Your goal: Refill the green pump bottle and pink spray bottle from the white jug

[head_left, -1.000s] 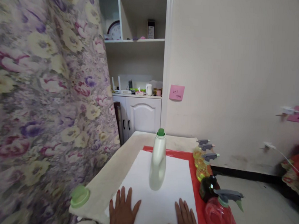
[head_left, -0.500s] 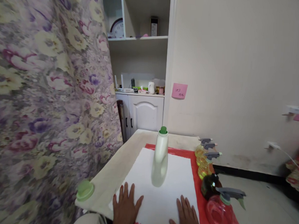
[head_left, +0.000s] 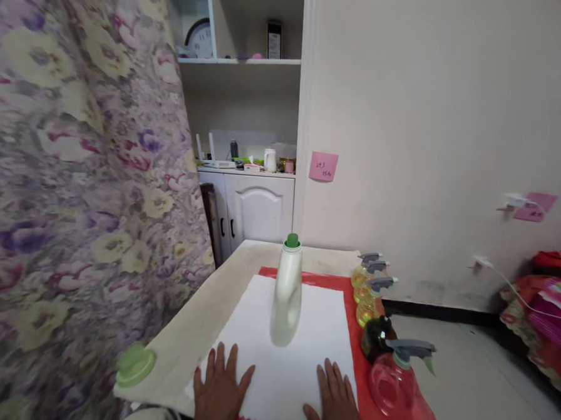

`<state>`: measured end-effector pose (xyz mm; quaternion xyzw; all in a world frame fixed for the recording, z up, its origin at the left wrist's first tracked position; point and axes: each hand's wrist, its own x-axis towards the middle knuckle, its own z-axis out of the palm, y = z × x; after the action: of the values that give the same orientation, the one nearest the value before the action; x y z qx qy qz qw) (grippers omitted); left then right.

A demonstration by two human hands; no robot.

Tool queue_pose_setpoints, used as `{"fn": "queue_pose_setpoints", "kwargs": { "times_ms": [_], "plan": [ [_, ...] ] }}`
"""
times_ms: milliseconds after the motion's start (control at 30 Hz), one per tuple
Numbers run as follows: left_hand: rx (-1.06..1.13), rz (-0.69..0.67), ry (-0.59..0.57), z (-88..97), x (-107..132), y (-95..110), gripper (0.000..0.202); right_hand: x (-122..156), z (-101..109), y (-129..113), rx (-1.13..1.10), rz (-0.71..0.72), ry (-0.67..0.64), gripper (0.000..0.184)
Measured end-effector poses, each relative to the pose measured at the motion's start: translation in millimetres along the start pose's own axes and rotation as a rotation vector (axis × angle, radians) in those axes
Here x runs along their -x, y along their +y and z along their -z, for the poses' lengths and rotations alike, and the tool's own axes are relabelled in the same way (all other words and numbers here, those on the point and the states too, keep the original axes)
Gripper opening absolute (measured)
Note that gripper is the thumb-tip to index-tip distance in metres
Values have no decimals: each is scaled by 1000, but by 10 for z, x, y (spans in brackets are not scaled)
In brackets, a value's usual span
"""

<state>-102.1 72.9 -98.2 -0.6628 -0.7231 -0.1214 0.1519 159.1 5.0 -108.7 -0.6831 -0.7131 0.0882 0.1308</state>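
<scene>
Both of my hands lie palm down on a white sheet [head_left: 276,376]. My left hand [head_left: 221,389] rests with fingers spread near the sheet's left front corner, holding nothing. At the right front, my right hand [head_left: 336,401] is also flat with its fingers apart and nothing in it. Beyond them, between the two hands, a pale green jug-type bottle [head_left: 286,301] stands upright on the sheet. Its green spout [head_left: 293,240] shows at the uncapped neck. A light green cap [head_left: 135,365] sits at the table's left corner, apart from my left hand.
Along the right edge of the red cloth [head_left: 352,358] stand several spray bottles, among them a clear one with a grey trigger [head_left: 393,385], plus a dark bottle [head_left: 376,339]. A floral curtain [head_left: 88,193] hangs at left. Behind are a white cabinet [head_left: 259,209] and the wall.
The whole view has shifted a little to the right, so everything appears further left. My hands stay flat on the sheet and the bottle stands in the same place.
</scene>
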Motion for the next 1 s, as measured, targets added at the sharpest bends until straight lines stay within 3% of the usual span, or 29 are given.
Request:
{"fn": "queue_pose_setpoints", "kwargs": {
  "times_ms": [100, 500, 833, 1000],
  "plan": [
    [-22, -8, -23, 38, -7, 11, 65, 20, 85, -40, -24, -42, -52, 80],
    [-72, 3, -85, 160, -23, 64, 65, 32, 121, -41, -93, -52, -18, 82],
    [-74, 20, -113, 136, -56, 58, 66, -18, -19, 42, -128, -23, -4, 85],
    [-89, 27, -141, 209, -55, 83, 67, -22, -34, 51, -129, -27, -2, 85]
  ]
}}
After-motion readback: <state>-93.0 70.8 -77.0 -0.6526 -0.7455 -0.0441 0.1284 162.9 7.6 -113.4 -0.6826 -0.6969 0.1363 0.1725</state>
